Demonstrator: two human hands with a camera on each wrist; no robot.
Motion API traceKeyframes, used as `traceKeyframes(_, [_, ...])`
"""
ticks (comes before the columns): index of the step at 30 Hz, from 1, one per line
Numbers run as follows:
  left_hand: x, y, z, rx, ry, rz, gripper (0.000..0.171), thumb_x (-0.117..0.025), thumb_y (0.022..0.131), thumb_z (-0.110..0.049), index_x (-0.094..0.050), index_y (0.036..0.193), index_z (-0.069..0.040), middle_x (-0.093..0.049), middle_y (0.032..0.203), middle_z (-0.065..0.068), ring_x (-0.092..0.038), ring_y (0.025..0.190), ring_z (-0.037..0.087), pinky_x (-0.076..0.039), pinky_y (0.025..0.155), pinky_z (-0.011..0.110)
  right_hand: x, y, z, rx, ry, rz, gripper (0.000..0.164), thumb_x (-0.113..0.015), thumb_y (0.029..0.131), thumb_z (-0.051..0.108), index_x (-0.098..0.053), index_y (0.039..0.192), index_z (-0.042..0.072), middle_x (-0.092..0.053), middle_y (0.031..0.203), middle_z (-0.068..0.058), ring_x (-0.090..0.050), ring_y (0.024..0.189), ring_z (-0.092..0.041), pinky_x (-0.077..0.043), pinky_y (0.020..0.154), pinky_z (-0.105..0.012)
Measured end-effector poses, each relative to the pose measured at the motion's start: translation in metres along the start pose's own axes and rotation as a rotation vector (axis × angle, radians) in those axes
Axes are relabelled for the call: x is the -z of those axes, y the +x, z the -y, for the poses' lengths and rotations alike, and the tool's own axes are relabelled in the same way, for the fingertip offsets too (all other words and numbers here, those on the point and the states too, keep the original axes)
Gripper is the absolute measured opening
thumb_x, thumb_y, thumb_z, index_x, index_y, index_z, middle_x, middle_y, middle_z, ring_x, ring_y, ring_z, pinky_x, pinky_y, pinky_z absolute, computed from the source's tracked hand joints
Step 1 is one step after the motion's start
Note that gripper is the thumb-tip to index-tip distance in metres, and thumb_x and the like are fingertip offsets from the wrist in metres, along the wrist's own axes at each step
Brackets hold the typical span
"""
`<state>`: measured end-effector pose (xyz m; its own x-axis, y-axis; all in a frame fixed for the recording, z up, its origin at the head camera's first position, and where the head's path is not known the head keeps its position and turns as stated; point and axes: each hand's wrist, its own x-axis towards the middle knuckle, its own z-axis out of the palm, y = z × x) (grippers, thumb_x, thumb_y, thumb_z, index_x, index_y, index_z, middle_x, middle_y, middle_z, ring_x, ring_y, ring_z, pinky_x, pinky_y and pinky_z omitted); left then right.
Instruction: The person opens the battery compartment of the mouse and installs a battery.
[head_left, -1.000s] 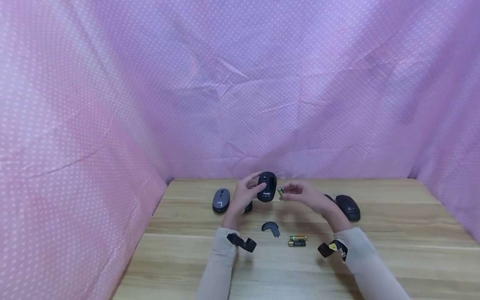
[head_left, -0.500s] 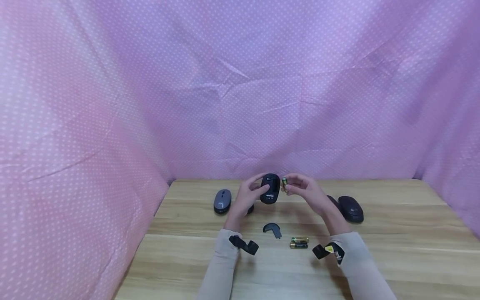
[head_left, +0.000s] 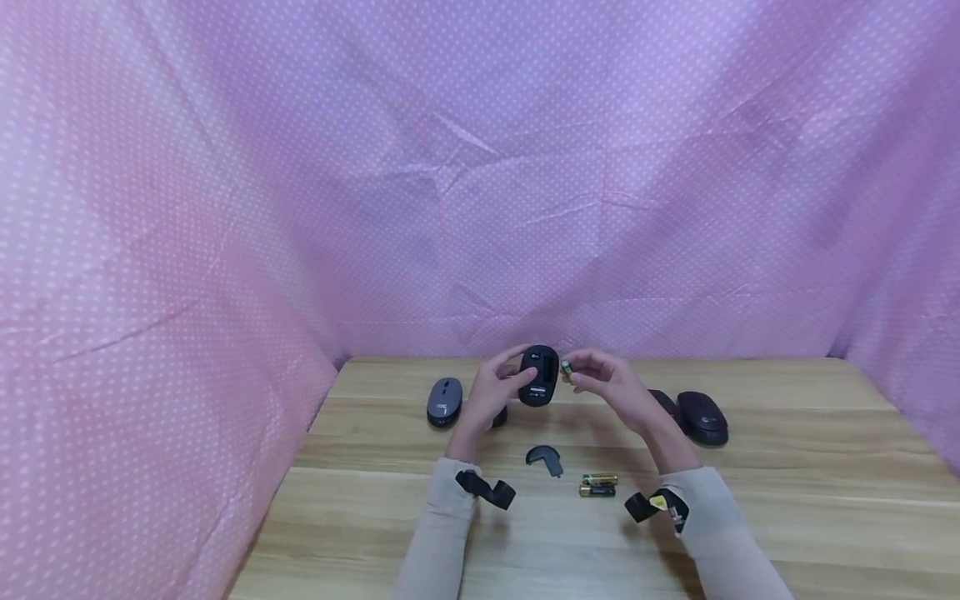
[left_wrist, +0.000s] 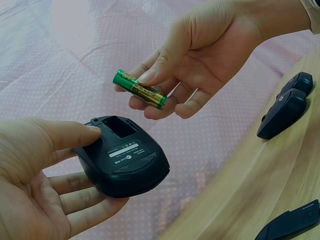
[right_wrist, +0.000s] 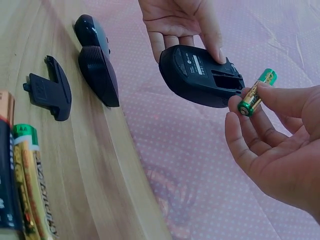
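Observation:
My left hand grips a black computer mouse, thumb across its underside and fingers beneath. The underside faces up, and an uncovered battery slot shows as a dark hollow. Just to the right, my right hand pinches a green and gold AA battery between thumb and fingers, apart from the mouse in the left wrist view. On the table below lie a black battery cover and, right of it, a green-gold battery beside a black-gold battery.
A grey mouse stands on the wooden table at left, with another dark mouse partly hidden behind my left wrist. Two black mice, one nearer the right, sit beyond my right wrist. Pink dotted cloth hangs behind the table.
The battery in my right hand has risen and been turned between the fingers, then tilted again. The mouse has shifted only slightly in view. The things on the table stay put.

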<state>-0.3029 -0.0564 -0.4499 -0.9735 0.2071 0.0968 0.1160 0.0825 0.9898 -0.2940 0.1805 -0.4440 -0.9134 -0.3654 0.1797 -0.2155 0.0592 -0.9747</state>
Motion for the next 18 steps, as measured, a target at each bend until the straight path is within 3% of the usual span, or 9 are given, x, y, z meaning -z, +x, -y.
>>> traceKeyframes(8, [-0.0031,-0.0015,-0.0028,0.020,0.015,0.017,0.049,-0.072,0.096,-0.017,-0.059,0.143,-0.016,-0.070,0.125,0.020,-0.071,0.106,0.024,-0.063,0.084,0.035,0.0005,-0.0021,0.0012,-0.001,-0.064,-0.018,0.033,-0.057,0.105,0.012,-0.062,0.133,-0.003,-0.065,0.122,-0.014,-0.063,0.103,-0.017,-0.058,0.086,-0.025])
traceKeyframes(12, [-0.0042,-0.0022,-0.0041,0.013,0.023,0.030,0.050,-0.071,0.096,-0.018,-0.058,0.144,-0.014,-0.070,0.126,0.021,-0.071,0.109,0.026,-0.062,0.085,0.035,0.0013,-0.0029,0.0022,-0.009,-0.111,-0.048,0.032,-0.061,0.103,0.013,-0.065,0.131,-0.001,-0.065,0.121,-0.022,-0.063,0.097,-0.016,-0.059,0.084,-0.027])
traceKeyframes(18, [-0.0038,-0.0038,-0.0045,0.002,0.049,0.042,0.049,-0.072,0.096,-0.016,-0.059,0.143,-0.012,-0.068,0.127,0.020,-0.071,0.110,0.028,-0.062,0.083,0.034,-0.0006,-0.0024,0.0036,-0.028,-0.151,-0.125,0.032,-0.071,0.097,0.017,-0.069,0.126,0.003,-0.068,0.122,-0.021,-0.063,0.098,-0.014,-0.057,0.083,-0.026])
